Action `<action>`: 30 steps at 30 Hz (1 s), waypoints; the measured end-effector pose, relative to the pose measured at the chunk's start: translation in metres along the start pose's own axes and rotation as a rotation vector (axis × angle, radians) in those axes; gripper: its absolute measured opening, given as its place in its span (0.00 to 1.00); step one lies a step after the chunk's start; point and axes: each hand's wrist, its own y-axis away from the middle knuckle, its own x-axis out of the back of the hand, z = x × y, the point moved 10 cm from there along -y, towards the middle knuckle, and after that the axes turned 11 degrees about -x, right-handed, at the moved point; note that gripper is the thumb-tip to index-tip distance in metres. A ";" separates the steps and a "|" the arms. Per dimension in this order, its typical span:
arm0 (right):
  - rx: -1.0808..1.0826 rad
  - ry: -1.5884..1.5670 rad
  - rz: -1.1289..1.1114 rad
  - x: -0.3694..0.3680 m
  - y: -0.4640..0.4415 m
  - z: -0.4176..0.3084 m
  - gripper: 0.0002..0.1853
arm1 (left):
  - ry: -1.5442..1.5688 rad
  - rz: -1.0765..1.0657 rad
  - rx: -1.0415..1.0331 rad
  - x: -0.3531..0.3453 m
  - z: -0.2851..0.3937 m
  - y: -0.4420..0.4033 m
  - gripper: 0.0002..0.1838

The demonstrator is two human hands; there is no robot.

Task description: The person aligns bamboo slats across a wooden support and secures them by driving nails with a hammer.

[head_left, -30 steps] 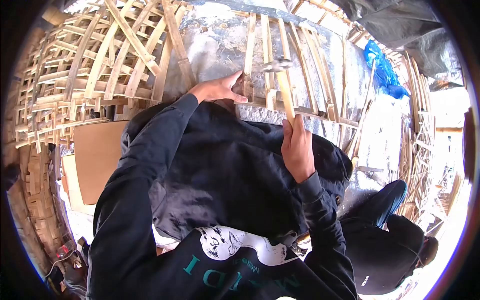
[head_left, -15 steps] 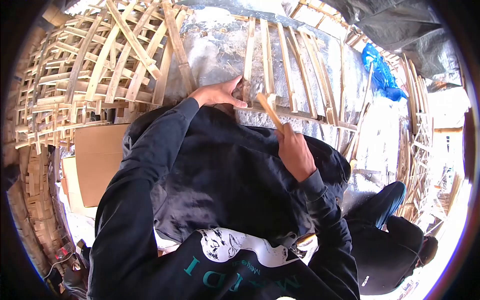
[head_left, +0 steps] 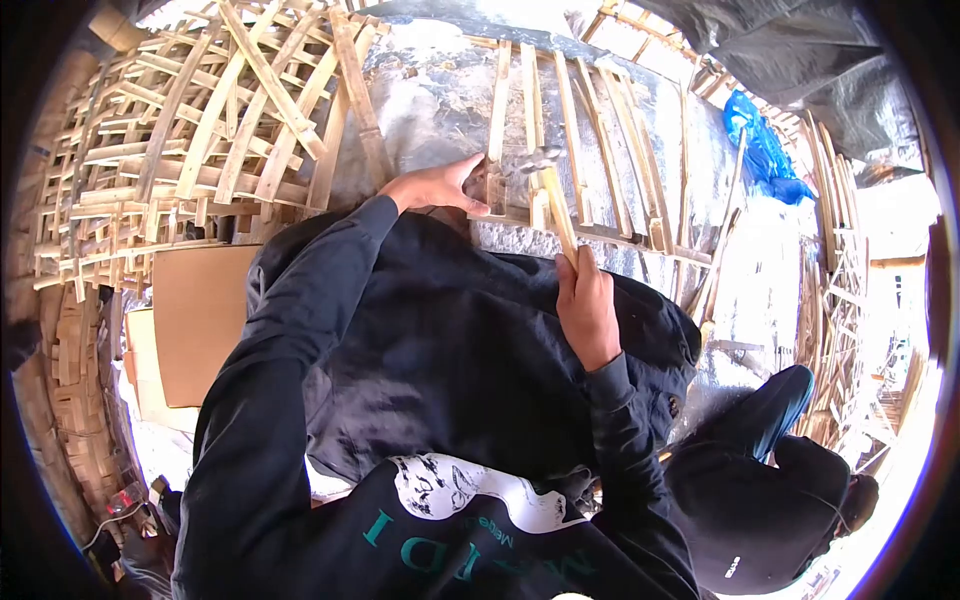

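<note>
Here, right hand [head_left: 589, 308] grips a hammer [head_left: 561, 215].

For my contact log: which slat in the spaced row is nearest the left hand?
The leftmost slat, by the left hand; the others lie farther right.

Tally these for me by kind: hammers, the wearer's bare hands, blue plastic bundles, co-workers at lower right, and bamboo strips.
Hammer: 1
Bare hands, left and right: 2
Blue plastic bundle: 1
Co-worker at lower right: 1
Bamboo strips: too overlapped to count, left out
Total: 5
</note>
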 end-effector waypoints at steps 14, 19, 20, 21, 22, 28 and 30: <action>-0.093 -0.214 0.098 -0.006 -0.004 0.067 0.16 | 0.436 0.496 0.025 0.022 -0.023 -0.005 0.17; -0.105 -0.249 0.131 -0.009 -0.006 0.073 0.18 | 0.433 0.620 0.046 0.009 -0.031 -0.028 0.25; -0.108 -0.279 0.130 -0.010 -0.005 0.075 0.19 | 0.354 0.628 0.057 0.004 -0.028 -0.030 0.26; -0.112 -0.310 0.130 -0.010 -0.004 0.076 0.20 | 0.294 0.655 0.042 0.008 -0.039 -0.035 0.25; -0.115 -0.305 0.128 -0.009 -0.004 0.077 0.20 | 0.300 0.654 0.044 0.007 -0.045 -0.035 0.25; -0.093 -0.298 0.082 -0.010 -0.006 0.065 0.17 | 0.453 0.736 0.000 0.012 -0.053 -0.029 0.22; -0.098 -0.298 0.069 -0.013 -0.006 0.067 0.17 | 0.441 0.739 0.008 0.011 -0.053 -0.029 0.22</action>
